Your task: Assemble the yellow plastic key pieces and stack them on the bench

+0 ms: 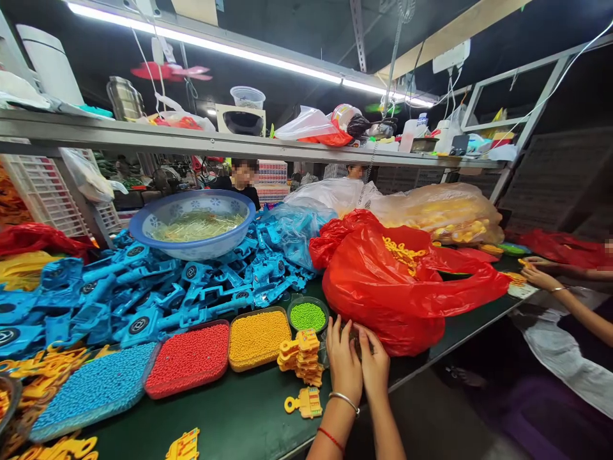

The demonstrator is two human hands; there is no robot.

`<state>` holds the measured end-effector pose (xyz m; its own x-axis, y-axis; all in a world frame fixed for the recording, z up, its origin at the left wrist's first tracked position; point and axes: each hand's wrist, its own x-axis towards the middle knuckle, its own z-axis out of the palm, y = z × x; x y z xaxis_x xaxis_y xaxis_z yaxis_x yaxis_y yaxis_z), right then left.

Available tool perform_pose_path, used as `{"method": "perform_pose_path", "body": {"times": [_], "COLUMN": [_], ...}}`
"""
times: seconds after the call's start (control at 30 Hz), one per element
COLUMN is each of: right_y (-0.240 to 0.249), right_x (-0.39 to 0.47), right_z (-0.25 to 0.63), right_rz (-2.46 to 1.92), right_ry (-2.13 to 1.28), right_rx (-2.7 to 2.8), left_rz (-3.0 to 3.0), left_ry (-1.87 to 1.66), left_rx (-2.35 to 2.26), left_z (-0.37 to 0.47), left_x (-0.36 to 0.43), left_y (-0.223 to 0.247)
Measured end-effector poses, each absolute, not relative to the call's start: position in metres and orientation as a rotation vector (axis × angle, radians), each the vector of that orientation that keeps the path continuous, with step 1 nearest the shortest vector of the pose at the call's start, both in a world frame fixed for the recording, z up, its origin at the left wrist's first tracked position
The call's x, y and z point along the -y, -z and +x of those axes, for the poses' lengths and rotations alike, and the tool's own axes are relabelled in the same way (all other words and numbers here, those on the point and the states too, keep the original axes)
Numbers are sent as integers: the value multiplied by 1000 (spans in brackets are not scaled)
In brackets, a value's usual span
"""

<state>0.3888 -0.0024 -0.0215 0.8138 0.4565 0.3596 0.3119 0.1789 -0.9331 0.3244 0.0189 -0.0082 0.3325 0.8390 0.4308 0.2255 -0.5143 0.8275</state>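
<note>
My left hand point(343, 361) and my right hand point(375, 367) are close together at the front edge of the table, fingers curled inward. Something dark and partly see-through shows between them, mostly hidden by the fingers. Just behind them bulges a red plastic bag point(378, 306) with small yellow plastic pieces point(405, 252) in its mouth. Left of my hands stands a stack of yellow plastic pieces point(302, 358) with ring ends and coloured beads. One more beaded yellow piece point(306, 402) lies flat in front of the stack. A round dish of green beads point(307, 315) sits behind it.
Trays of yellow beads point(260, 338), red beads point(188, 359) and blue beads point(93, 386) line the table. Blue plastic parts point(143, 300) pile up behind, under a large basin point(191, 243). A shelf point(287, 148) crosses above. A co-worker's hands point(541, 275) are at right.
</note>
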Motion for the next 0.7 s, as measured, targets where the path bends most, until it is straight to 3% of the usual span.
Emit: {"method": "perform_pose_path", "body": {"times": [0.17,0.47,0.7], "right_y": [25,24,26], "right_x": [2,1,3], "right_z": [388,388,392], "right_rz": [-1381,-1449,-1462], "right_ry": [-124,145,17], "right_rx": [578,687,786], "left_rz": [1977,2096,2085], "left_ry": [-1161,-1065,-1099], "left_rx": [-964,-1012,-1086], "left_z": [324,316,317], "left_x": [-19,-6,8], "left_y": [13,7,29]}}
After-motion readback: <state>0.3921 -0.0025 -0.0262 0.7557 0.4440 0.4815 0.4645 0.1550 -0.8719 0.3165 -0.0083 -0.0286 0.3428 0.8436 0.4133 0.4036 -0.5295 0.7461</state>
